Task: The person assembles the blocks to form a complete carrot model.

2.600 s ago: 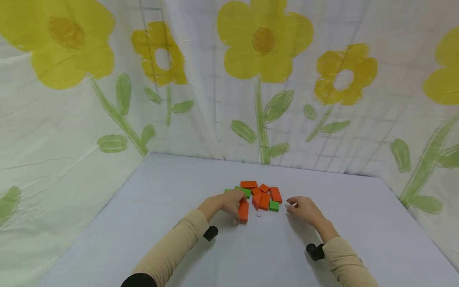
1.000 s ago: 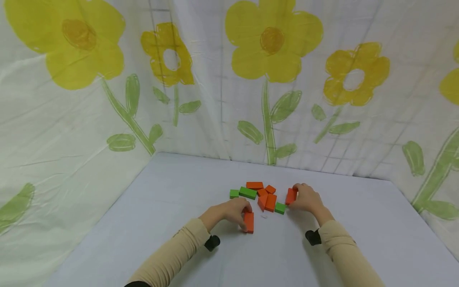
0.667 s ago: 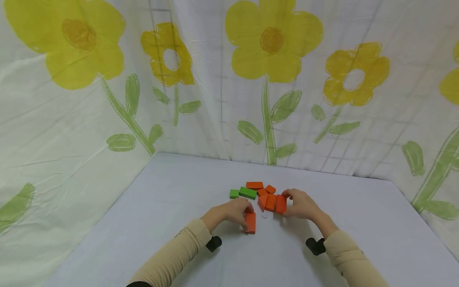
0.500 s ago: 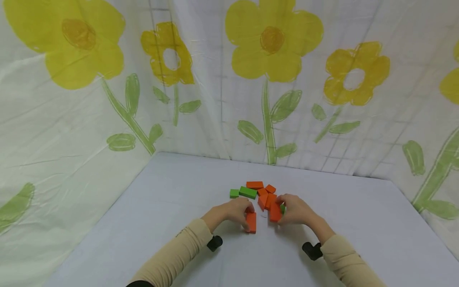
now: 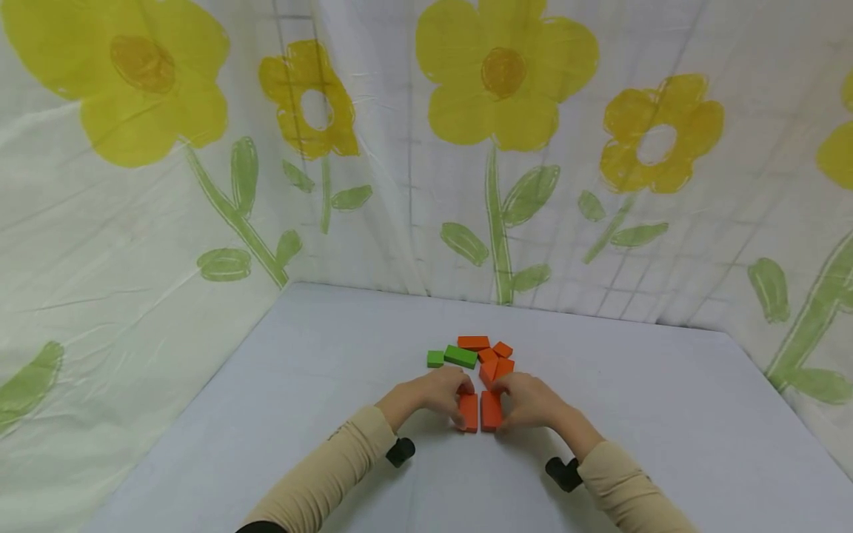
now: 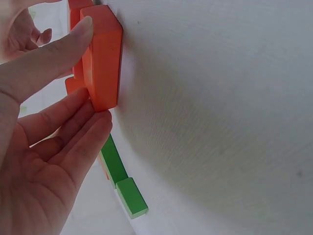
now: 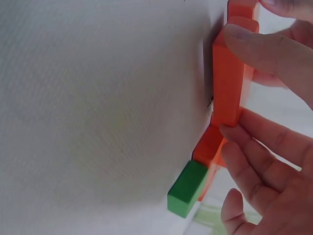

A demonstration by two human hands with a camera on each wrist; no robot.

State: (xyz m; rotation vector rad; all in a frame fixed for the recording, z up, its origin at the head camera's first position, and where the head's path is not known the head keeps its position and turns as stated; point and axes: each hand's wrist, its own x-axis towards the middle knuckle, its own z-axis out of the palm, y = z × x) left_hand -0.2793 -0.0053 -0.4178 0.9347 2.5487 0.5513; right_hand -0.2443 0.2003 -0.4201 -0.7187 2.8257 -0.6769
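Observation:
In the head view my left hand (image 5: 433, 392) pinches an orange-red rectangular block (image 5: 469, 413) between thumb and fingers, near the table's middle. Just to its right, my right hand (image 5: 531, 403) grips a matching rectangular block (image 5: 491, 411). The two blocks lie side by side, long sides facing, with a thin gap between them in the head view. From the left wrist, the thumb presses one end of the held block (image 6: 105, 58) and the fingertips meet the other. The right wrist view shows the same thumb-and-fingertip grip on its block (image 7: 227, 78).
Beyond the hands lie a long green block (image 5: 460, 357), a small green block (image 5: 435, 359), a long orange block (image 5: 473, 343) and several smaller orange pieces (image 5: 489, 370). Another green block (image 7: 188, 188), hidden behind my right hand in the head view, shows from the right wrist.
My right hand has taken a rectangular block from the cluster's right side and brought it left and nearer, beside the left block. My left hand has drawn its block slightly nearer.

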